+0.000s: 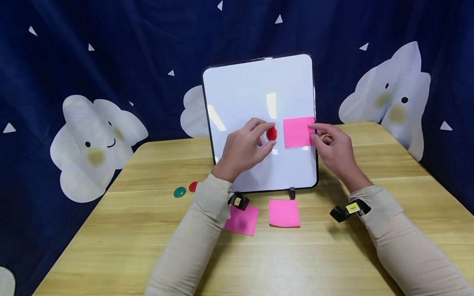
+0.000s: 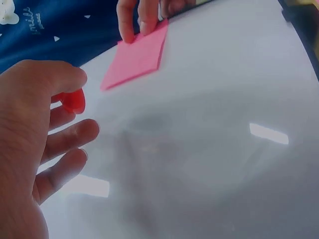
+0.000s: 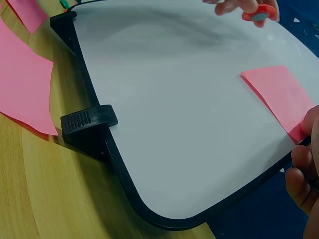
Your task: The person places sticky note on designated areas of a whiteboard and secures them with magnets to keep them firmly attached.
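A whiteboard (image 1: 252, 98) with a black frame stands tilted back on the table. Between thumb and index finger, my left hand (image 1: 244, 146) pinches a round red magnet (image 1: 272, 133) just in front of the board; its grey underside shows in the right wrist view. To the right of it, a pink sticky note (image 1: 297, 132) lies against the board near the right edge. My right hand (image 1: 335, 150) pinches that note's right edge, its thumb and index finger at the board's frame. The magnet is apart from the note.
Two more pink notes lie on the table before the board, one (image 1: 284, 213) by a black foot clip (image 1: 292, 193), the other (image 1: 242, 220) partly behind the left wrist camera. Farther left are a green magnet (image 1: 179, 192) and a red one (image 1: 193, 186), partly hidden by the sleeve.
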The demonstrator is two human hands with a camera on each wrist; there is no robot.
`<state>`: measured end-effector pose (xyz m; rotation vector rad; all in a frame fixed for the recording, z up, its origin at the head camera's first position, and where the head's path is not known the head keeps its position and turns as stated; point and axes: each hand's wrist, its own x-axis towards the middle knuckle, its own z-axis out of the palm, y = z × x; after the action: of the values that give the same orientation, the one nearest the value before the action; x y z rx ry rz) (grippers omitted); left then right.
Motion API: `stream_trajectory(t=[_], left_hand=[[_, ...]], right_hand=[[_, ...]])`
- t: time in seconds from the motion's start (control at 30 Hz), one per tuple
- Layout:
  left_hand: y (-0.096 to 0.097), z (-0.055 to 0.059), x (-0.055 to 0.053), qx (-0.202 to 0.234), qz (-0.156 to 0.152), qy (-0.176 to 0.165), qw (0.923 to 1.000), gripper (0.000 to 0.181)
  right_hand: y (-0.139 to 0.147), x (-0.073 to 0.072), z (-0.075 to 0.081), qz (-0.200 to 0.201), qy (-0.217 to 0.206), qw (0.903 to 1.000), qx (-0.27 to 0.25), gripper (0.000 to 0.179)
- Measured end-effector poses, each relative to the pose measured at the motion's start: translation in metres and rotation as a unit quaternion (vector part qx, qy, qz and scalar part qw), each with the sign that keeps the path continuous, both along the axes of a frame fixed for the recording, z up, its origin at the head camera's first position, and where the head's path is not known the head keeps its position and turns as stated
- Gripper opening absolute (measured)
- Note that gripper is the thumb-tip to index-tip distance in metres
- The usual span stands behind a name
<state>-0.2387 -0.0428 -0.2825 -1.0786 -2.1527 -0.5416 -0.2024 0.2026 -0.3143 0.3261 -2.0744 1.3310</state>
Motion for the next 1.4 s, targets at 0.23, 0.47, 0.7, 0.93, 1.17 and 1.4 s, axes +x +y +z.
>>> stream_trajectory(t=[0.23,0.47,0.7,0.93,1.17,1.4], left_hand=[[0.015,0.004,0.0,-0.005,0.013,0.002,0.9999,0.036],[0.023,0.007,-0.001,-0.017,0.013,-0.009,0.9997,0.036],[0.027,0.01,-0.005,0.005,0.028,-0.035,0.999,0.038],[0.04,0.017,-0.009,0.006,0.04,-0.043,0.9983,0.043],[0.055,0.023,-0.012,-0.031,0.061,-0.007,0.9977,0.045],[0.068,0.027,-0.013,-0.075,0.082,0.03,0.9933,0.044]], right_hand=[[0.001,-0.001,-0.001,0.003,0.004,1.0,0.0,0.024],[0.008,-0.012,-0.013,-0.003,0.003,1.0,0.005,0.026],[0.016,-0.025,-0.026,-0.004,0.004,1.0,0.005,0.026],[0.018,-0.025,-0.027,-0.011,-0.006,0.9999,0.011,0.026],[0.016,-0.021,-0.025,-0.008,0.004,0.9999,0.011,0.027],[0.007,-0.006,-0.009,-0.002,-0.001,0.9999,0.013,0.026]])
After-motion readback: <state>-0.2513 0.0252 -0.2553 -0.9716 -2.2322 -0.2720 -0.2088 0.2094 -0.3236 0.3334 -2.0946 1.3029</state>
